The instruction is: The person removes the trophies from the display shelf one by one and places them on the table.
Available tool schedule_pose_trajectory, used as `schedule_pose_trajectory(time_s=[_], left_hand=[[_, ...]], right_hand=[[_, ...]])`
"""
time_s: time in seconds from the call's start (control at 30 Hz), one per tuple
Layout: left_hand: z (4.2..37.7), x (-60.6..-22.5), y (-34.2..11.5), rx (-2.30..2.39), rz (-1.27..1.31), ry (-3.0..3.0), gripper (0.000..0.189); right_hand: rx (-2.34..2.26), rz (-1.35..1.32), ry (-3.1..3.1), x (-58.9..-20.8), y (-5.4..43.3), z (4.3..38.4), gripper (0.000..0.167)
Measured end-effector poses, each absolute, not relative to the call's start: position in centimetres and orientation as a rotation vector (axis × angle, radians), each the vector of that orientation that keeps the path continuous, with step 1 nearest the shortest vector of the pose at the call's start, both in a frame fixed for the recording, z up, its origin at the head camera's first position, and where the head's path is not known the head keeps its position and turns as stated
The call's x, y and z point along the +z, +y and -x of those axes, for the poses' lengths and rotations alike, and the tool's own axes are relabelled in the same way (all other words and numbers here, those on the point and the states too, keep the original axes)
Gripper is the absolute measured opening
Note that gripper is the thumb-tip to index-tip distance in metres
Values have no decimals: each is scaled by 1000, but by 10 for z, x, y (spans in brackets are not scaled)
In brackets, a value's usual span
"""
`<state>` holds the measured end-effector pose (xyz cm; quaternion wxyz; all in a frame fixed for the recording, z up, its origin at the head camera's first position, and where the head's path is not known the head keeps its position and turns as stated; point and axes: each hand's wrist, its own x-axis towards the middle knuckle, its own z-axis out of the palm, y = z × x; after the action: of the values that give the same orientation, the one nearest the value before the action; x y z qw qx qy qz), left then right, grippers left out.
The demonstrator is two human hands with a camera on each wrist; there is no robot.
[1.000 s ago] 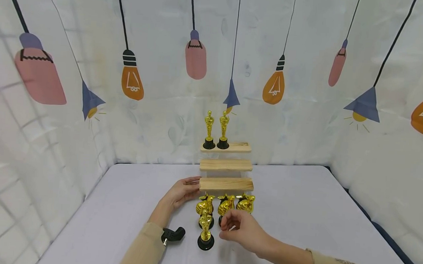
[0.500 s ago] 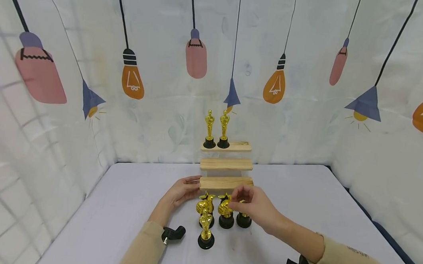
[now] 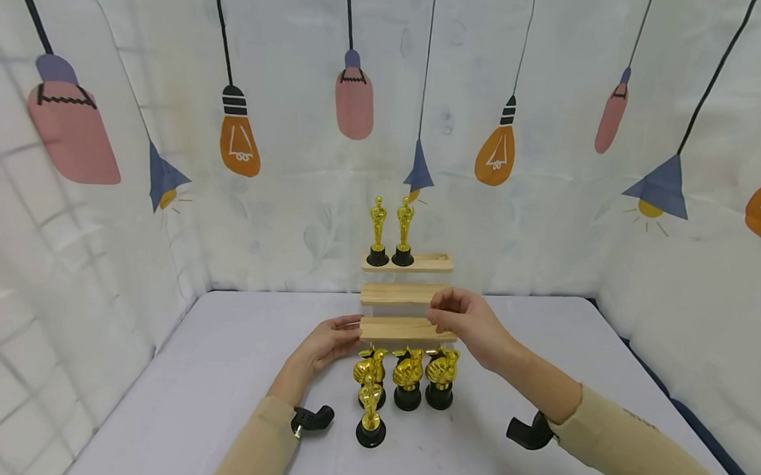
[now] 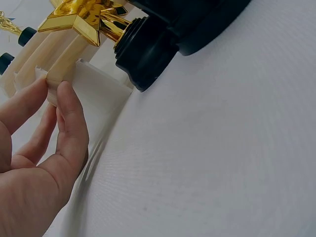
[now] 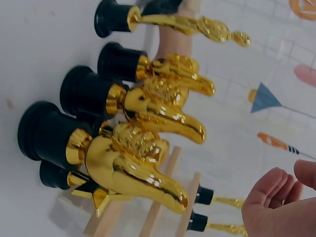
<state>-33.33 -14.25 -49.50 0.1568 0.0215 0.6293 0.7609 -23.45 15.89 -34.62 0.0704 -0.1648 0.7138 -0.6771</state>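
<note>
My left hand (image 3: 323, 346) pinches the left end of the lowest board of a three-step wooden display stand (image 3: 401, 330). In the left wrist view, thumb and fingers meet on either side of the board's end (image 4: 61, 64). My right hand (image 3: 469, 325) hovers over the right part of the stand, fingers loosely curled with nothing between them. Two gold statuettes (image 3: 377, 226) on black bases stand on the top board, at its left and middle. In front of the stand are three gold thumbs-up trophies (image 3: 408, 372) in a row and one gold statuette (image 3: 371, 416) nearer me.
Behind the thumbs-up trophies, a gold star trophy (image 5: 98, 200) shows in the right wrist view, partly hidden. White cloth covers the table (image 3: 231, 373). A patterned curtain (image 3: 291, 211) closes off the back and sides. Each wrist wears a black camera mount (image 3: 313, 420).
My right hand has moved up and away from beside the front statuette, past the trophies to above the stand's right side. The left hand has stayed at the board's end.
</note>
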Motion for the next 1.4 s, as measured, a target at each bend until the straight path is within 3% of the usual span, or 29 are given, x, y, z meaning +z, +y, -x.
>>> schedule_pose_trajectory(time_s=[0.43,0.73,1.13,1.4], left_hand=[[334,-494,-143,2195,-49,1785,50],[332,-493,-141,2195,-68,1781,51],[332,-495,-142,2197,-52,1800,51],[332,-495,-144,2189,-75,1791,52]], right_hand=[[-2007,494,2163,-338,158,276,28],[-2033,407,2168,-340,159,306,18],[-2019,322,2183,-342,152,345,38],[-2050,249,2124,-339,145,361,43]])
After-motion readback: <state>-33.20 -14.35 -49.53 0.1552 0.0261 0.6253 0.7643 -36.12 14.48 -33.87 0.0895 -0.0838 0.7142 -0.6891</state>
